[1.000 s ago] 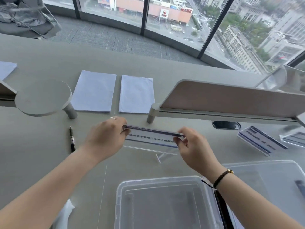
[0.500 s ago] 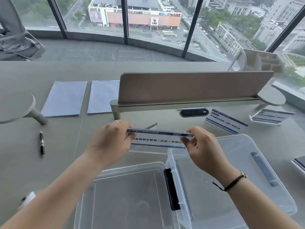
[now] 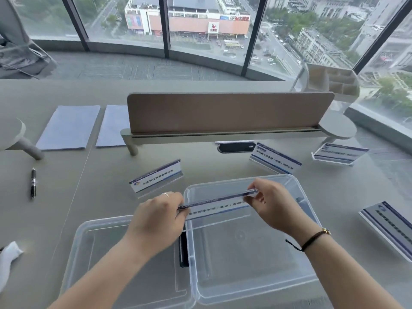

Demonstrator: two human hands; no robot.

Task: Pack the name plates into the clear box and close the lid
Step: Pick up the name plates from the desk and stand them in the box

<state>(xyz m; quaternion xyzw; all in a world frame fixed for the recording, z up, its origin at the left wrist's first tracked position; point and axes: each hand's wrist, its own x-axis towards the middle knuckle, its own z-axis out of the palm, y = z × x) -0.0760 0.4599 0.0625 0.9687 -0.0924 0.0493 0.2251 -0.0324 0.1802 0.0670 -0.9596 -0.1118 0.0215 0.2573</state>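
My left hand [image 3: 159, 216] and right hand [image 3: 270, 205] each pinch one end of a name plate [image 3: 217, 202], holding it level above the open clear box [image 3: 249, 275], whose lid [image 3: 93, 259] lies alongside near the tabletop's [image 3: 89, 197] front edge.

Blue-and-white acrylic name plate at right [image 3: 389, 228]: cut off by the frame edge.
Printed lettering: blurred, unreadable.
White crumpled cloth [image 3: 9, 257]: partly cropped.
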